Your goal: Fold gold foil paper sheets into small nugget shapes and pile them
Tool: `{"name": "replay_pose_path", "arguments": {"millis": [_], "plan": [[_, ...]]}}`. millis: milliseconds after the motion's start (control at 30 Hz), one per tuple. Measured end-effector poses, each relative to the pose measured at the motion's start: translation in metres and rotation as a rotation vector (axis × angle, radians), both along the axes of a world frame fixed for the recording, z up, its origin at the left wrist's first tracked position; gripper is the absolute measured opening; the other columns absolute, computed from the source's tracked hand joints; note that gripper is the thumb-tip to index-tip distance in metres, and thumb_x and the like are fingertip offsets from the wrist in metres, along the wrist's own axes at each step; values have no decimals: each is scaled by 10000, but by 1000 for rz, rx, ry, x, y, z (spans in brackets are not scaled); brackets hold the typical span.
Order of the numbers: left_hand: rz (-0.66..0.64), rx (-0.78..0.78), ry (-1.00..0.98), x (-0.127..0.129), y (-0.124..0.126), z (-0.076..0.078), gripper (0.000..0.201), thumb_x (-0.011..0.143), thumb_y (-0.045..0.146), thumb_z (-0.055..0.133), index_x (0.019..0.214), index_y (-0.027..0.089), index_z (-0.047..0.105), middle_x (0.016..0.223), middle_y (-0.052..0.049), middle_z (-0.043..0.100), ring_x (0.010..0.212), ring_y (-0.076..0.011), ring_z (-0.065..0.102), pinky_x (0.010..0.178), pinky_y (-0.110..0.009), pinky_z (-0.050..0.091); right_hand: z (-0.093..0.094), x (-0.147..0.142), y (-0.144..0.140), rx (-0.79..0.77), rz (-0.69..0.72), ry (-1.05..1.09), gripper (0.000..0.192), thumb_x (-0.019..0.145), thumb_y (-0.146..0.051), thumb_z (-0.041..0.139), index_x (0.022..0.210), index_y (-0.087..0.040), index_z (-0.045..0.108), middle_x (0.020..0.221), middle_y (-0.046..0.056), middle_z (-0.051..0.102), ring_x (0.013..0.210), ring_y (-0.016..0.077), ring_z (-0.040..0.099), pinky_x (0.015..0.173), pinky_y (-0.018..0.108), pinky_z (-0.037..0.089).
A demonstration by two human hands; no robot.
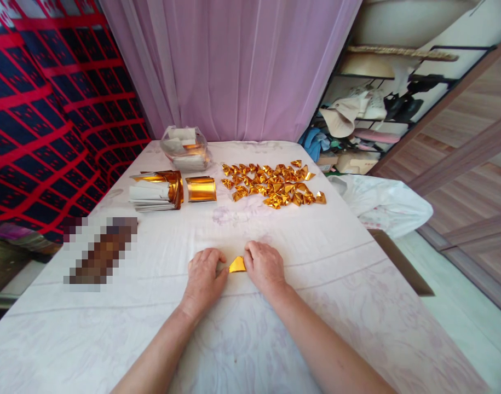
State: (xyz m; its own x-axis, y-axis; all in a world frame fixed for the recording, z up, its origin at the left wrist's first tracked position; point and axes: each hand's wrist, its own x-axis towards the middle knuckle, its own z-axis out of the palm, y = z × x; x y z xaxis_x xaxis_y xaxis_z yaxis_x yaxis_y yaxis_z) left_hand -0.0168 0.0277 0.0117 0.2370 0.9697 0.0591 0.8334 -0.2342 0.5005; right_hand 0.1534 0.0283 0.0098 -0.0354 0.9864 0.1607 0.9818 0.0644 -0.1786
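A small piece of gold foil paper (pixel 237 265), folded into a triangle, lies on the white tablecloth (pixel 242 328) between my two hands. My left hand (pixel 204 273) pinches its left edge with curled fingers. My right hand (pixel 264 264) presses on its right edge. Farther back, several finished gold folded pieces (pixel 272 184) lie spread in a loose heap. To their left stands a stack of gold foil sheets (pixel 200 189) and a bigger pile of gold and white sheets (pixel 156 191).
A clear plastic container (pixel 185 148) with white papers sits at the back by the pink curtain (pixel 234 65). A blurred object (pixel 100 251) lies at left. A white plastic bag (pixel 381 202) rests off the table's right edge, before cluttered shelves (pixel 373 109).
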Motion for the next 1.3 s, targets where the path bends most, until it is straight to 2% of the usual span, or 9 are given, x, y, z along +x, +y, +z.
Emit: {"name": "replay_pose_path", "arguments": {"millis": [133,267,333,433,500,800,900,1100,1300], "plan": [[-8,32,2,0,1,-3,95,810,211,566,902,219,588,965,-41,620,992,-244,541,846,-371,405,-3,3,-7,76,61,68,142,910,-323,558,941,-193,608,813,35,678,798,190,607,701,293,349],[-10,20,30,1,5,-1,123,805,210,578,921,216,618,984,-47,626,1017,-241,544,876,-368,406,-4,5,-13,83,122,81,261,823,-439,677,854,-192,597,803,45,663,796,200,592,696,287,363],[-28,-40,37,0,7,2,129,810,229,586,924,220,644,1023,-47,630,1042,-240,542,905,-376,402,-5,9,-13,79,141,131,191,827,-364,686,848,-198,593,808,34,657,796,188,585,692,278,372],[-58,-61,40,-2,10,8,131,794,199,592,879,231,687,1015,-35,645,1045,-232,554,917,-363,405,-10,21,-10,75,272,249,48,843,-179,638,843,-201,595,832,19,651,803,165,577,719,264,396],[-76,-65,43,-3,12,11,162,782,170,590,866,239,710,1014,-29,653,1048,-223,562,924,-348,407,-14,30,-8,79,332,260,89,840,-115,611,829,-202,602,838,10,647,816,155,579,737,255,411],[-114,-61,67,-6,12,16,233,774,140,577,867,270,747,1015,-17,671,1031,-218,580,920,-353,409,-19,39,-15,165,478,301,131,869,-130,578,946,-208,650,915,35,642,880,172,586,810,298,461],[-130,-38,67,-7,7,16,204,778,189,611,907,282,739,1029,-17,664,1036,-225,569,931,-373,390,-20,38,-18,189,461,305,152,844,-163,633,986,-210,656,939,46,647,887,187,593,805,312,477],[-156,39,114,-9,4,14,171,817,307,649,974,312,716,1042,-14,673,1029,-242,562,885,-398,354,-22,36,-19,227,440,253,158,878,-136,597,993,-212,676,909,46,651,851,181,598,778,293,482],[-246,98,203,-4,4,23,171,906,324,552,950,272,708,974,-17,712,938,-220,609,838,-378,350,-20,35,-23,302,409,199,147,925,-170,538,951,-211,677,881,45,656,830,179,596,755,272,467]]}}
